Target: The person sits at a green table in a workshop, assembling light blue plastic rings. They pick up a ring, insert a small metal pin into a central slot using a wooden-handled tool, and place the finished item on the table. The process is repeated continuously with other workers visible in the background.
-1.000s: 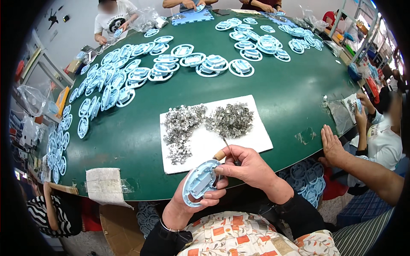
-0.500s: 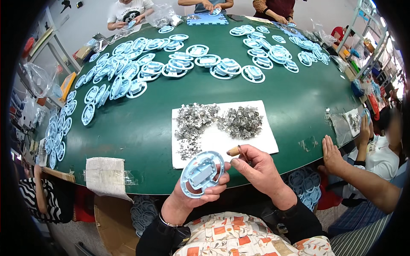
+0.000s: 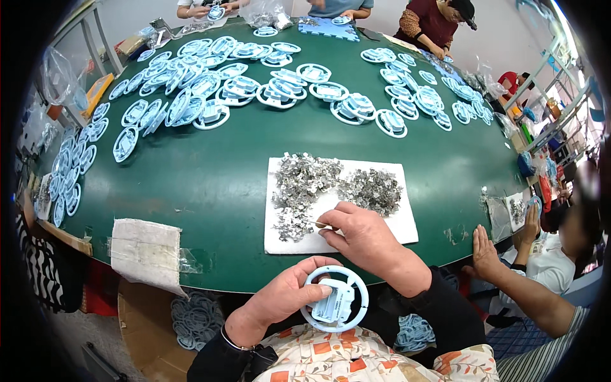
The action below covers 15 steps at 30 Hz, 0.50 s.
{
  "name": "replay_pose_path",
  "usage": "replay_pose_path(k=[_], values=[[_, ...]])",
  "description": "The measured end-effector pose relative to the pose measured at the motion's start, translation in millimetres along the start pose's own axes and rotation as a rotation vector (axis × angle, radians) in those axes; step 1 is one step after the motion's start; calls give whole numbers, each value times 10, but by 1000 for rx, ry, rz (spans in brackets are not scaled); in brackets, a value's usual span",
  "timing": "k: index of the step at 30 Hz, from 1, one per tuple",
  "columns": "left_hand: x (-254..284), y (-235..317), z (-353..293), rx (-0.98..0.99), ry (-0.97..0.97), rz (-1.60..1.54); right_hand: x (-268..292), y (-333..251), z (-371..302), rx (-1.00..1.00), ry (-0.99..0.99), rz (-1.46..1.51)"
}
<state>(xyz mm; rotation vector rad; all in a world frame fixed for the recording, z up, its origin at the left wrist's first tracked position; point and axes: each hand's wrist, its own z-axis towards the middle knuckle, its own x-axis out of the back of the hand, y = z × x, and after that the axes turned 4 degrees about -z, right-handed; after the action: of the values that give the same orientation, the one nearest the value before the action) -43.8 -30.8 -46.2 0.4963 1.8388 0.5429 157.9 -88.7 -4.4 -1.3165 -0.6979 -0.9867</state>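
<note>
My left hand is closed around a light blue plastic toy steering wheel, its thumb pressed on the raised middle. The wheel is just off the table's near edge, over my patterned apron. My right hand reaches over a white pad, fingertips pinched together beside a pile of small silvery metal clips. What those fingers hold is too small to tell. A second, darker pile of small metal parts lies on the pad, beyond my right hand.
Many blue wheels lie across the green table. A taped white cloth hangs over its near left edge. Below are a cardboard box and more wheels. At right, another person's hand rests on the edge; others work opposite.
My right hand has moved forward and left to the silvery pile. My left hand has lowered the wheel toward my apron and turned it. The view has shifted slightly.
</note>
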Motion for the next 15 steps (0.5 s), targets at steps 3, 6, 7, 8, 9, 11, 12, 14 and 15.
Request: replay_pose_path(k=[3,6,7,8,9,11,12,14,15], values=[[50,-25,-9,11,-45,-23,-120,-44,72,-16,-65,-65],[87,-34,-2,9,-74,-13,-182,-40,88,0,-23,-120],[58,-10,-9,2,-69,-12,-175,-39,89,11,-3,-129],[32,14,-12,-5,-63,-12,-154,-20,76,-17,-12,-46],[16,36,-8,-4,-26,2,-117,13,50,-46,-21,37],[-18,80,-3,-6,54,29,-12,40,11,-101,-58,209],[-42,95,17,-73,128,109,85,11,0,-131,-86,297],[-54,146,62,-122,157,209,257,-20,-48,-157,-139,408],[-61,159,95,-141,171,261,311,-35,-79,-139,-167,403]])
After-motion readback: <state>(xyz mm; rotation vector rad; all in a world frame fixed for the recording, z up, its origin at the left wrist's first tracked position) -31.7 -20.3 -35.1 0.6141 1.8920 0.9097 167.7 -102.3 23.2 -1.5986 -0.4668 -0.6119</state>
